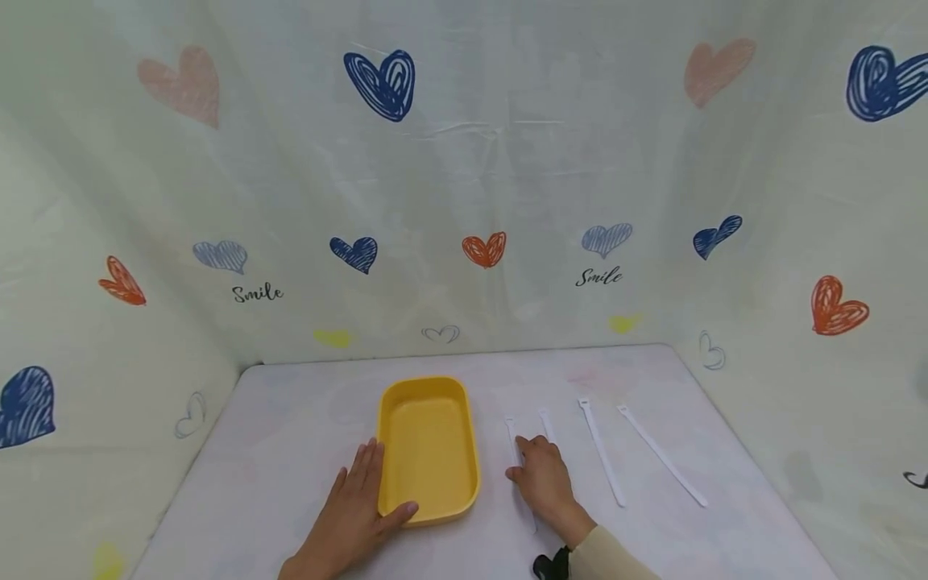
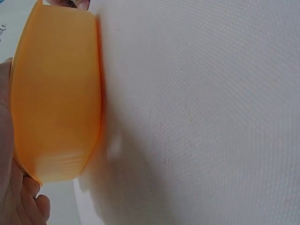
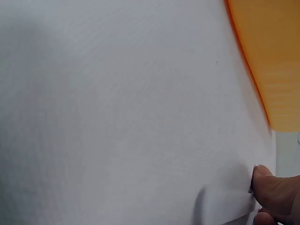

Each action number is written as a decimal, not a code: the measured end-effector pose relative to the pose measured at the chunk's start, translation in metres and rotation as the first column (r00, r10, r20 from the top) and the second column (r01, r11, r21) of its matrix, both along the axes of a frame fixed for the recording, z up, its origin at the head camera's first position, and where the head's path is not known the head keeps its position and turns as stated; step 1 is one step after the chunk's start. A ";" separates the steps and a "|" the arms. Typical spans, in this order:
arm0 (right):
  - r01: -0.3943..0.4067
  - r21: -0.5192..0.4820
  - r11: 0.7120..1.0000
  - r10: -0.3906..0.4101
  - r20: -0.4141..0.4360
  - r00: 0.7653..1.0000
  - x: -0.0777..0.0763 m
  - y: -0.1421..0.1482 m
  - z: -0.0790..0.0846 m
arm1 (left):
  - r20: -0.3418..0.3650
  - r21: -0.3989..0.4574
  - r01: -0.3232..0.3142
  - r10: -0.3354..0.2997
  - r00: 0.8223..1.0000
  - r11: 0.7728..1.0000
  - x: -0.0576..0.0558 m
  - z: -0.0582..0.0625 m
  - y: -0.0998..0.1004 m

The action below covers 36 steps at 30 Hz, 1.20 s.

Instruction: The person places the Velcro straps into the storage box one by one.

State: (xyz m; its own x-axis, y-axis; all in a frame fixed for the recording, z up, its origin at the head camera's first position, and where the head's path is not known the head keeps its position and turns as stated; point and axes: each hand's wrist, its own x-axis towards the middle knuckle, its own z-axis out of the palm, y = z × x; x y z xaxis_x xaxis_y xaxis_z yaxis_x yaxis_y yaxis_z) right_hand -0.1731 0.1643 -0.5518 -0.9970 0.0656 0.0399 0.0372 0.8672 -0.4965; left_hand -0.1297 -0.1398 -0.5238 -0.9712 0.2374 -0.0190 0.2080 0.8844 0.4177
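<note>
A yellow rectangular tray [image 1: 429, 451] stands near the middle of the table. My left hand [image 1: 351, 503] rests on it with straight fingers along its left side and the thumb over its front rim. To the tray's right, my right hand [image 1: 544, 477] pinches a white cable tie [image 1: 511, 427] between thumb and fingers. That thumb [image 3: 274, 190] shows at the lower right of the right wrist view. A second cable tie [image 1: 546, 420] lies partly hidden behind the right hand. Two more, a cable tie [image 1: 600, 451] and a slanted one, lie farther right.
The white table [image 1: 290, 419] meets a pale curtain [image 1: 507, 161] printed with hearts at its back and sides. A black object [image 1: 553, 564] shows at the right wrist, by the sleeve [image 1: 605, 556].
</note>
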 end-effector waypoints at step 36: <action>0.084 -0.102 0.991 -0.076 0.078 0.994 -0.009 -0.002 0.014 | 0.057 -0.011 -0.010 0.011 0.998 1.000 -0.002 0.003 0.003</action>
State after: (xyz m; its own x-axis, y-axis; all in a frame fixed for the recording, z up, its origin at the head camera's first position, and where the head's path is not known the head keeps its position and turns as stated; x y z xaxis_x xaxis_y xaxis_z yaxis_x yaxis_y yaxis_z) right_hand -0.1824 0.1627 -0.5375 -0.9884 0.1452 -0.0445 0.1440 0.8035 -0.5777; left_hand -0.1313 -0.1371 -0.5203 -0.9709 0.2268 -0.0767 0.1750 0.8909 0.4192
